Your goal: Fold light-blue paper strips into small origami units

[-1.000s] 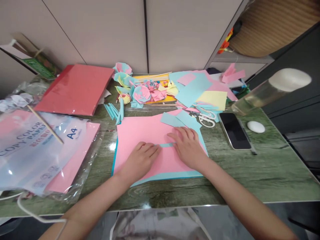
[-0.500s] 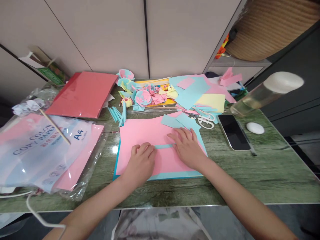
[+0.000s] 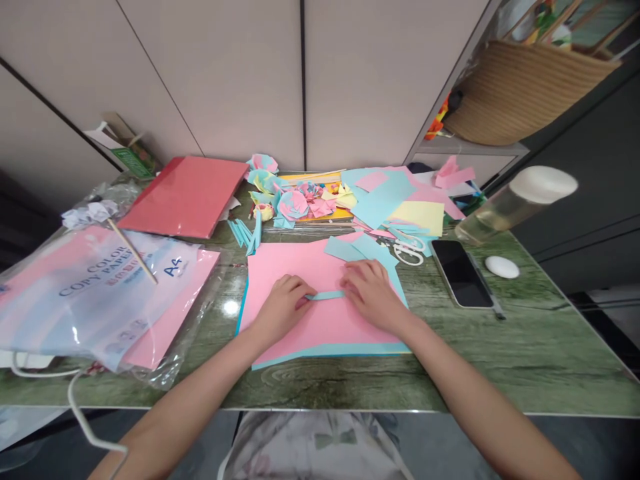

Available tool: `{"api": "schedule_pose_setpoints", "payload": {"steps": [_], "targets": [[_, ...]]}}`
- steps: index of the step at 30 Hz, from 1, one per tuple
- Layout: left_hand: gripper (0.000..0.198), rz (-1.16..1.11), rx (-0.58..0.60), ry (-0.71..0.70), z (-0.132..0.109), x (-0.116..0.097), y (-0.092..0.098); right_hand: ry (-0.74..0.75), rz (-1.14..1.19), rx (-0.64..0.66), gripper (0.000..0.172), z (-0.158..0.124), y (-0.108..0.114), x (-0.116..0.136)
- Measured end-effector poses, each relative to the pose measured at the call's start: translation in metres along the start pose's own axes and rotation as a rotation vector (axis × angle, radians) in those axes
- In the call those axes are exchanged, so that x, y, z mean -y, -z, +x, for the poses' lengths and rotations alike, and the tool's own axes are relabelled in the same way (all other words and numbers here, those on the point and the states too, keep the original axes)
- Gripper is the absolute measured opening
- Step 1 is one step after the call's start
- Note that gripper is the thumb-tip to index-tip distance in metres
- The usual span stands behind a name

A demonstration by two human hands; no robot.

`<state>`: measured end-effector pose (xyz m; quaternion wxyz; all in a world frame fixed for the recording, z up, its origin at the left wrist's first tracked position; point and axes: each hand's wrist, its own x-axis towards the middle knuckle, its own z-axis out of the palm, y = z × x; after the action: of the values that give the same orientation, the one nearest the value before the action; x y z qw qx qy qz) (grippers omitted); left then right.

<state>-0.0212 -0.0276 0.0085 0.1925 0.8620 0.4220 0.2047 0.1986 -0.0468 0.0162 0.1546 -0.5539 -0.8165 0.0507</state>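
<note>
A narrow light-blue paper strip [image 3: 328, 295] stretches between my hands above a pink paper sheet [image 3: 300, 333]. My left hand [image 3: 284, 303] pinches its left end between thumb and fingers. At the other end my right hand [image 3: 373, 293] is closed on it with curled fingers, which hide that tip. Blue sheets show under the pink one along its left and front edges. Cut light-blue paper pieces [image 3: 345, 249] lie at the back of the sheet. Beyond the left corner is a small pile of folded blue strips [image 3: 245, 233].
Paper flowers [image 3: 293, 203] and coloured scraps [image 3: 385, 193] fill the back. White-handled scissors [image 3: 410, 251], a phone [image 3: 461, 273], a white oval object [image 3: 503, 267] and a bottle [image 3: 520, 203] stand or lie right. Left are a copy paper pack [image 3: 125, 280] and red folder [image 3: 185, 197].
The strip lay flat on the pink sheet and now looks slightly raised and tilted. My fingers have curled in more around its ends. The whole view has shifted a little.
</note>
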Motion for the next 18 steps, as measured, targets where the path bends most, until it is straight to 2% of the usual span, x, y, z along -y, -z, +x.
{"api": "schedule_pose_setpoints", "payload": {"steps": [6, 13, 18], "targets": [[0.016, -0.227, -0.042, 0.072, 0.000, 0.000, 0.006, -0.053, 0.200, -0.008, 0.020, 0.001, 0.007, 0.007], [0.014, -0.538, -0.089, 0.206, 0.000, -0.001, 0.007, -0.188, 0.785, 0.147, 0.018, 0.005, 0.004, 0.003], [0.019, -0.888, -0.030, 0.332, 0.002, 0.003, 0.004, -0.248, 0.915, 0.077, 0.015, 0.006, -0.003, 0.003]]}}
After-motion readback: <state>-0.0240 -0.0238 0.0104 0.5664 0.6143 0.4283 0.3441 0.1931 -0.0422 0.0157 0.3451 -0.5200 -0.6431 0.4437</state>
